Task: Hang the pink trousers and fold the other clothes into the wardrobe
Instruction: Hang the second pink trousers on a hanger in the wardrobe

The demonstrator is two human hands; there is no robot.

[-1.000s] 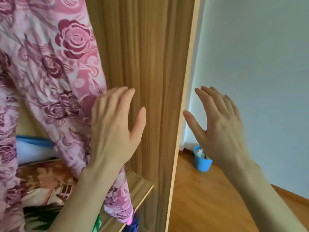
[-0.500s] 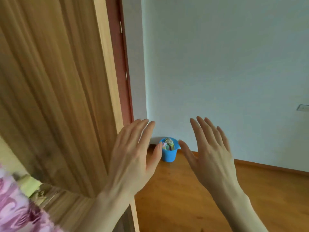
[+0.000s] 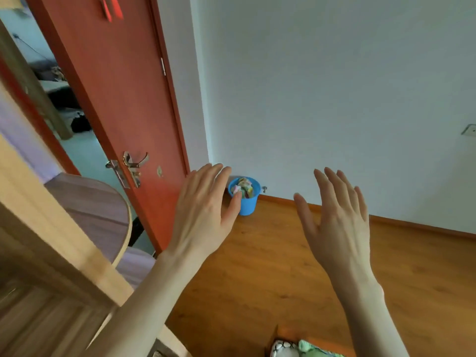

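Clothes (image 3: pixel 304 347) showed at bottom edge, right of centre, partly cut off; container under them, if any, could not be told.
Left hand (image 3: pixel 203 215) and right hand (image 3: pixel 337 222) mid-frame, both spread wide, holding nothing.
Risk: reach down blind, snag wardrobe (image 3: pixel 51 243) edge at lower left.
Pink trousers out of view.
Blue bucket (image 3: pixel 246 199) at centre, by wall corner, held crumpled colourful scraps.
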